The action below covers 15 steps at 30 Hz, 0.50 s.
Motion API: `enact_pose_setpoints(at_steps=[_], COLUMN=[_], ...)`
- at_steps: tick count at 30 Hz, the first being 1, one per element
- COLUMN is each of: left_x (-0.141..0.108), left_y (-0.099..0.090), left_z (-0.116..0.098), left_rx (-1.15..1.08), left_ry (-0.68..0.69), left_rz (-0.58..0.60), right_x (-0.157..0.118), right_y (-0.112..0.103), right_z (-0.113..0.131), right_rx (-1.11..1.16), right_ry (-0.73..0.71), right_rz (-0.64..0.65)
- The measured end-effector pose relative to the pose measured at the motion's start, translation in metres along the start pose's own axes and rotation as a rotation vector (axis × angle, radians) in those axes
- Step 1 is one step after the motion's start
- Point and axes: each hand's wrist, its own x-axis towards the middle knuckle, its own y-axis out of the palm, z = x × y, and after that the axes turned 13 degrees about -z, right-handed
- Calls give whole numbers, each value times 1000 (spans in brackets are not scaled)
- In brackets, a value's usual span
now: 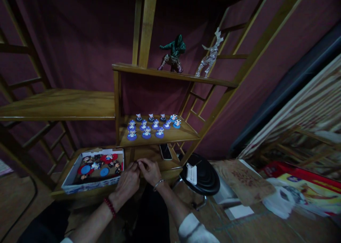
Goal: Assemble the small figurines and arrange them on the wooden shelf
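Note:
My left hand (129, 181) and my right hand (150, 171) meet over the lowest shelf, fingertips pinched together. Whatever they hold is small, dark and mostly covered by the fingers. Left of them stands an open cardboard box (92, 183) with loose figurine parts and round red and blue bases inside. On the shelf just above, several small figurines stand in rows: purple-based ones (146, 132), dark-based ones (151, 117) at the back and blue-based ones (176, 123) at the right. Beaded bracelet on the left wrist, metal bracelet on the right.
A phone (166, 152) lies on the lowest shelf beyond my right hand. Higher up stand a green crouching figure (174, 53) and a clear deer (209, 58). A black stool (205, 175) carries a white object (191, 174). Cardboard (242, 181) and a plastic bag (279, 200) lie right.

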Motion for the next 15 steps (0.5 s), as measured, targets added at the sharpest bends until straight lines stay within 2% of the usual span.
enact_pose_setpoints(at_steps=[8, 15], left_x=[-21, -41], left_y=[1, -2], left_z=[47, 81], left_rx=[56, 80], left_ry=[-120, -120], left_rz=[155, 165], right_x=[-9, -15], right_y=[59, 98], right_z=[4, 10], right_rx=[-125, -155], right_ry=[74, 97], right_rz=[156, 155])
